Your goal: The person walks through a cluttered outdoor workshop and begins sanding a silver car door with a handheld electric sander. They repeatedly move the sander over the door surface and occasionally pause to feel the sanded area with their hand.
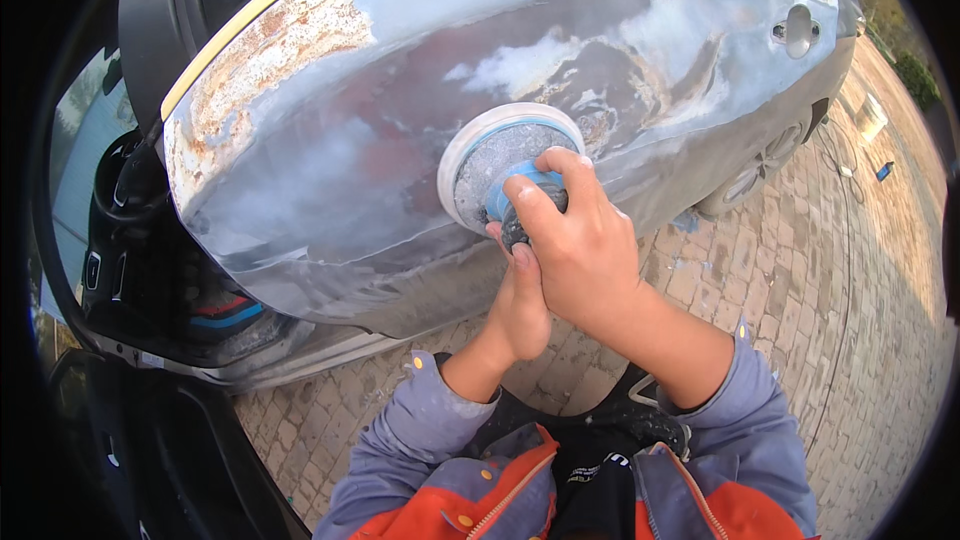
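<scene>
A round power sander (510,165) with a wide dusty disc rests on the car's rear door panel (350,190). The panel is mottled grey, pale blue and dull red, with rusty patches along its upper edge. My right hand (590,240) is closed over the sander's dark and blue body from above and the right. From below, my left hand (522,305) is closed on the same body, its fingers partly hidden behind it. White dust lies on my right fingers. The disc's working face is turned to the panel and hidden.
An open front door (150,440) stands at lower left, beside the dark car interior (130,230). A bare handle recess (798,32) is at the panel's upper right. Brick paving (790,310) lies below, with a cable (830,380) across it and a small blue object (884,171) farther off.
</scene>
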Motion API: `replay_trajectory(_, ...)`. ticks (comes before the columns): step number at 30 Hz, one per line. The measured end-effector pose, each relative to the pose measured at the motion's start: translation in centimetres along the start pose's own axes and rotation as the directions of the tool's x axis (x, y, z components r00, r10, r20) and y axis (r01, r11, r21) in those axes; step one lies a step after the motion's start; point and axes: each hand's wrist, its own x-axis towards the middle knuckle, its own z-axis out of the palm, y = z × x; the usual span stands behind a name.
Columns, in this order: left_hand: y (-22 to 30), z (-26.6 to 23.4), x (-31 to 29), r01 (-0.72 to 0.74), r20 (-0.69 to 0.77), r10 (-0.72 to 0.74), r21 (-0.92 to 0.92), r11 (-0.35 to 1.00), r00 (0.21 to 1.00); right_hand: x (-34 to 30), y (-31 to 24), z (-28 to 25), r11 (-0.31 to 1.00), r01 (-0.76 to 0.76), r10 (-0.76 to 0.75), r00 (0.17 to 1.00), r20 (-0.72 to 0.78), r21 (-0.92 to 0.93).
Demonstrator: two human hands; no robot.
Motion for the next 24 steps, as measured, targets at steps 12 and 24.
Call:
replay_trajectory(12,1.0,0.2,-0.1,0.05,-0.079,-0.059,-0.11,0.993,0.995,1.2,-0.7,-0.6,0.999,0.022,-0.02,0.997,0.072,-0.03)
replay_trajectory(24,3.0,0.1,2.1,0.054,-0.089,-0.063,-0.098,0.994,0.994,3.2,-0.2,-1.7,0.999,0.009,-0.007,0.998,0.058,-0.043)
